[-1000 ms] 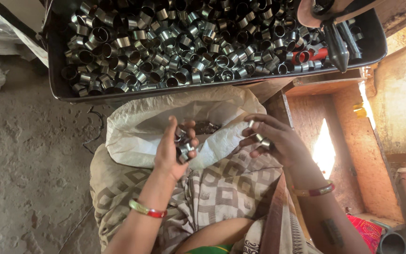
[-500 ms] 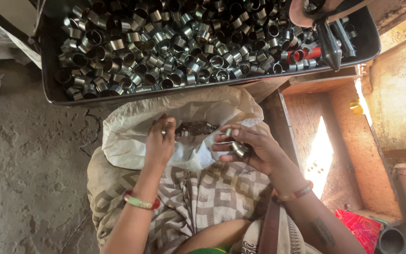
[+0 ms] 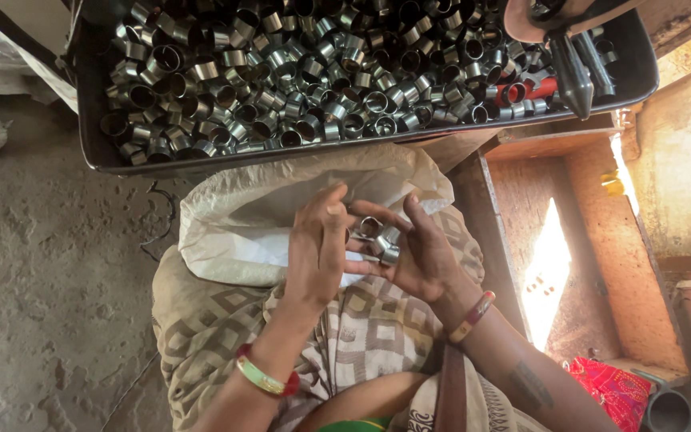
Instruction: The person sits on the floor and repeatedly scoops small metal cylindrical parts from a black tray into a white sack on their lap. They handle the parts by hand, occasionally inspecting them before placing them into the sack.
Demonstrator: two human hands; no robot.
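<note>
My left hand (image 3: 319, 248) and my right hand (image 3: 419, 252) meet over an open white woven sack (image 3: 241, 224) on my lap. Between them are a few short metal rings (image 3: 377, 238). My right hand cups the rings in its palm, fingers curled up. The fingers of my left hand touch them from the left, and I cannot tell whether it grips one. A dark metal tray (image 3: 113, 156) heaped with several more metal rings (image 3: 297, 72) sits just beyond the sack.
A machine part with a dark pointed tip (image 3: 573, 76) hangs over the tray's right end. An orange-lit wooden frame (image 3: 545, 264) lies to the right, with red cloth (image 3: 613, 388) below it. Rough concrete floor (image 3: 41, 304) spreads to the left. Patterned cloth (image 3: 361, 336) covers my lap.
Both hands have come together over the sack. The left hand moved right to the rings in my right palm.
</note>
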